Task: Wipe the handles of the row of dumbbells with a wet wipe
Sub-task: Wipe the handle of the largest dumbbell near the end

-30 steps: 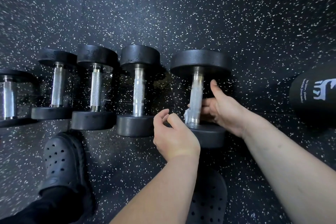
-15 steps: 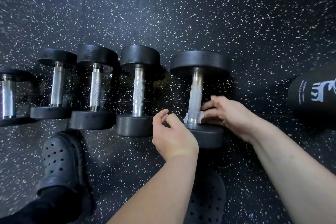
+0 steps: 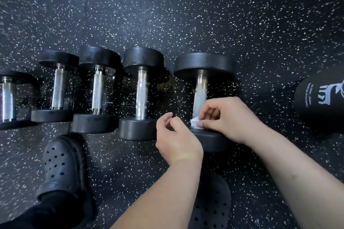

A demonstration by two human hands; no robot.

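Several black dumbbells with silver knurled handles lie in a row on the speckled rubber floor. At the right end of the row is the largest dumbbell (image 3: 204,65). My right hand (image 3: 229,117) pinches a small white wet wipe (image 3: 195,123) against the near end of its handle (image 3: 200,96), just above the near weight head. My left hand (image 3: 176,139) hovers beside that head with fingers loosely curled and holds nothing. To the left lie three other dumbbells (image 3: 141,91), (image 3: 98,89), (image 3: 58,87), and one more dumbbell (image 3: 7,98) at the frame edge.
My two black perforated clogs stand on the floor: the left clog (image 3: 63,165) below the row, the right clog (image 3: 212,204) partly hidden under my forearms. A large black rounded object with white print (image 3: 320,98) lies at the right edge.
My right hand slid down the handle to its near end and came round to the front, now pinching the wipe there. My left hand stayed almost still.
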